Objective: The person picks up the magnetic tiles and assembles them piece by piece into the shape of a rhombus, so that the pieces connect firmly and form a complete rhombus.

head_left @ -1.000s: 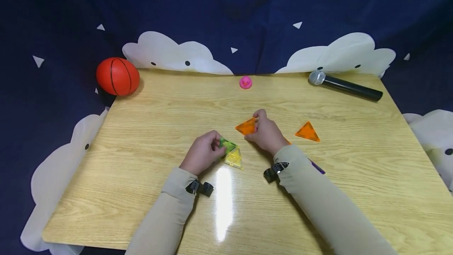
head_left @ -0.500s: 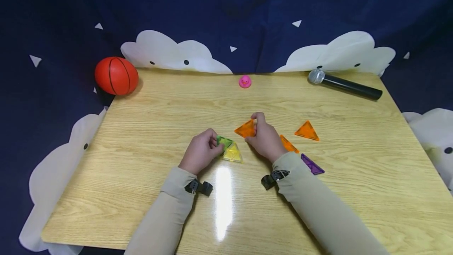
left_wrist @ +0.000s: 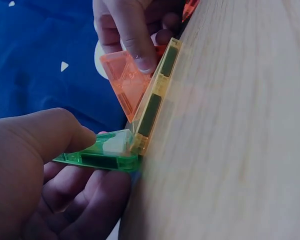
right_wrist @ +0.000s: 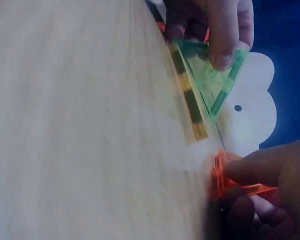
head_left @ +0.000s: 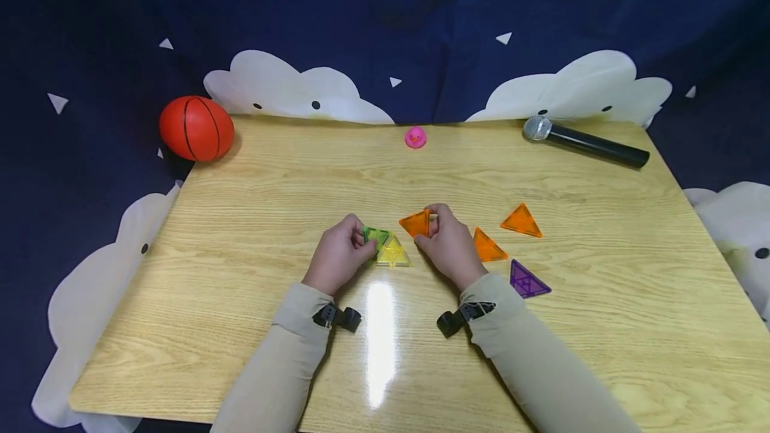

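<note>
My left hand pinches a green translucent triangular magnetic tile between thumb and fingers. A yellow triangular tile adjoins the green one along a slanted side, its near edge facing me. In the left wrist view the yellow tile lies low at the tabletop, with the green tile tilted up from it. My right hand pinches an orange triangular tile just beyond the yellow one, a point aimed left. The right wrist view shows my thumb pressed on this orange tile.
Right of my right hand lie two orange triangular tiles and a purple one. A pink rubber duck sits at the table's far edge. The microphone lies back right, a red ball back left.
My right hand has come nearer to me with its orange tile, uncovering the orange and purple tiles beside it. The green and yellow tiles have turned and shifted slightly left and away.
</note>
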Action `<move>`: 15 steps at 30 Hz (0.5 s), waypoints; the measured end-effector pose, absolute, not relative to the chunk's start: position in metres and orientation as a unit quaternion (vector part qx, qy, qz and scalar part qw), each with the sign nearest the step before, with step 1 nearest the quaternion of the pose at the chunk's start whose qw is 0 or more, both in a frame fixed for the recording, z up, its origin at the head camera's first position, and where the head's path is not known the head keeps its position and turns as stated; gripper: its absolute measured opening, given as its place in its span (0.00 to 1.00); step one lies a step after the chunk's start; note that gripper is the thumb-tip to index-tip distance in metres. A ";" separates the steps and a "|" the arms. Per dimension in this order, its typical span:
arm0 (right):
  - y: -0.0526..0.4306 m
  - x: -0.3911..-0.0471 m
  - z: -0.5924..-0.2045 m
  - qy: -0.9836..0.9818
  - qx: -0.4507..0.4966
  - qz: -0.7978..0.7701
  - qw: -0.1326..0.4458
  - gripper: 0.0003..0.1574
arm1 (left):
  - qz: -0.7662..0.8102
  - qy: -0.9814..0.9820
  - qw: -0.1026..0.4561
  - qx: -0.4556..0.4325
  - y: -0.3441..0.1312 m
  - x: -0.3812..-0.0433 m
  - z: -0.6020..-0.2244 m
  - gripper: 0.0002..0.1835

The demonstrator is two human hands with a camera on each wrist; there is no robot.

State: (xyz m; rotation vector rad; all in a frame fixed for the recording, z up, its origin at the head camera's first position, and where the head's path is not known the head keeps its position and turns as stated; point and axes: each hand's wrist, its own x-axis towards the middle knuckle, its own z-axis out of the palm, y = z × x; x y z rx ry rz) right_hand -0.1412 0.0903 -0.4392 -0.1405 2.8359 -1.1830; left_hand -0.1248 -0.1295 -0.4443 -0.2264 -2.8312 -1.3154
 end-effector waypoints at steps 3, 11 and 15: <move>0.090 -0.136 -0.443 0.916 -0.039 -0.397 0.038 0.17 | -0.418 -0.906 0.008 -0.072 -0.129 -0.125 -0.443 0.11; 0.085 -0.124 -0.449 0.893 -0.027 -0.448 0.029 0.17 | -0.423 -0.903 0.015 -0.073 -0.129 -0.126 -0.443 0.11; 0.085 -0.120 -0.450 0.893 -0.031 -0.449 0.030 0.17 | -0.424 -0.903 0.008 -0.072 -0.129 -0.125 -0.445 0.11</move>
